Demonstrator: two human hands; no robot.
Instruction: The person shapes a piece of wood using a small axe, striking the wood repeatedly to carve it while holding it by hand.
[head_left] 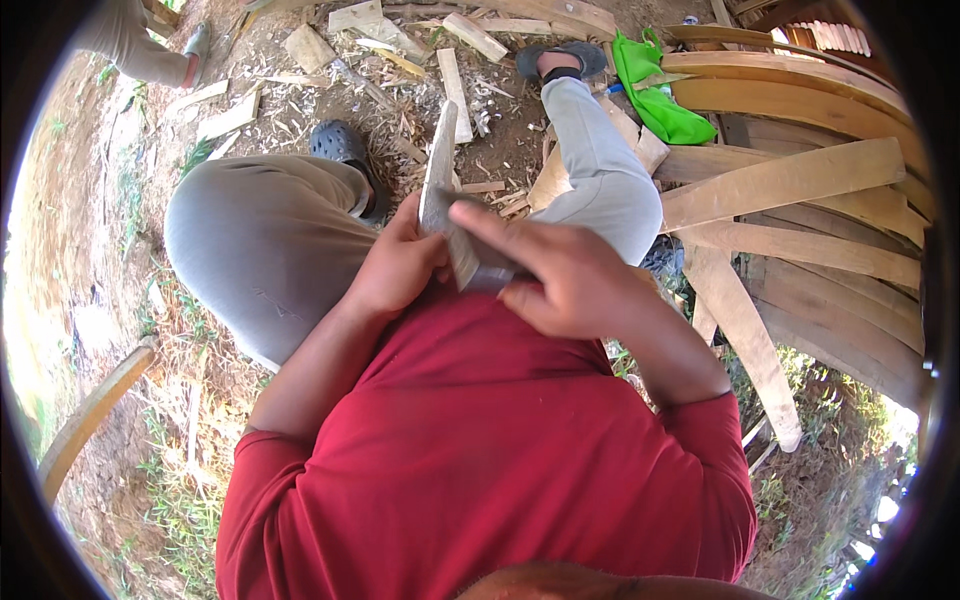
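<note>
In front of my belly I hold a long, pale grey, tapering piece (438, 165) with its narrow end pointing away from me. It looks like a blade or a thin wooden slat; which one I cannot tell. My left hand (405, 262) is closed round its left edge near the lower end. My right hand (570, 275), slightly smeared by motion, grips a dark, flat block-like object (480, 222) that lies against the pale piece's right side. Its forefinger stretches along the top, with the thumb below. Fingers and blur hide the block's exact kind.
Curved wooden planks (790, 185) are stacked at the right. A bright green bag (665, 100) lies beside them. Wood offcuts (455, 95) and shavings cover the ground ahead, between my feet. Another person's leg (150, 50) is at the far left. A curved wooden strip (90, 425) sits at left.
</note>
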